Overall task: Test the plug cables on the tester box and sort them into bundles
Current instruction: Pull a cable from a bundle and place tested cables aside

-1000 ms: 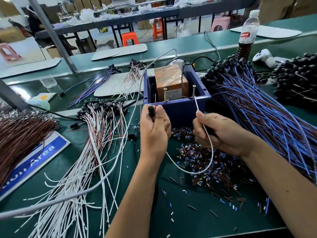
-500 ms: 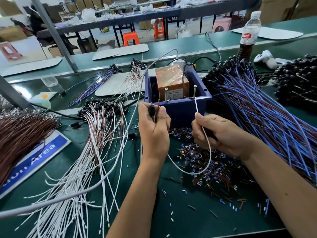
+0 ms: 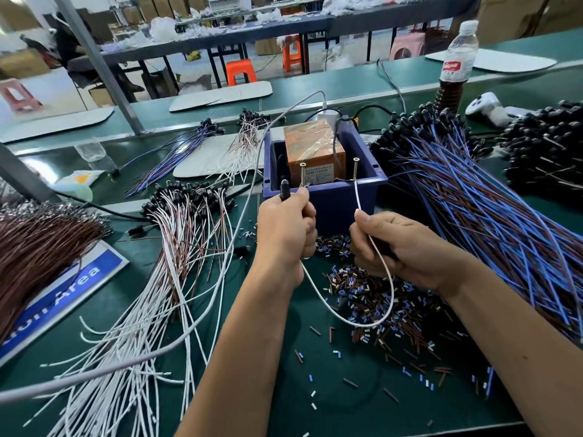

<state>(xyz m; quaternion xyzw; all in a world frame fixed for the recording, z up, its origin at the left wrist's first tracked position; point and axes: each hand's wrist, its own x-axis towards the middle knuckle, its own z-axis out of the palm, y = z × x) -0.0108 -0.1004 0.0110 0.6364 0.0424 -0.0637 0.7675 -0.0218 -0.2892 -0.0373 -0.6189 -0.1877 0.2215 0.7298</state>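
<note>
Left hand: my left hand (image 3: 285,230) is curled round the black plug (image 3: 285,189) of a white plug cable (image 3: 383,269), the plug tip poking up above my fingers, just at the near left corner of the tester box
Right hand: my right hand (image 3: 400,247) pinches the same white cable near its free end, thumb on top, and the end reaches up to the right screw post (image 3: 356,168)
Cable: it hangs in a loop between my two hands, dipping toward me over the scattered bits
Tester box: a blue bin (image 3: 334,200) on the green bench (image 3: 331,405), far of my hands, holding an orange taped unit (image 3: 312,146); the left screw post (image 3: 302,173) stands on the near rim, just beside my left fingers
Whether contacts touch: I cannot tell if the wire end actually meets the right post
Bundles left: white and brown cables (image 3: 164,263) fanned out with their black plugs at the far end; a brown wire heap (image 3: 34,247) at the far left edge over a blue sign (image 3: 63,288)
Bundles right: a big heap of blue and brown cables (image 3: 492,222), plugs at the far end; black plugs heaped (image 3: 545,149) beyond it
Near right: cut insulation scraps (image 3: 378,298) strewn under my right hand
Far: a drink bottle (image 3: 456,64) and two small cable bundles (image 3: 202,143) on a white board
</note>
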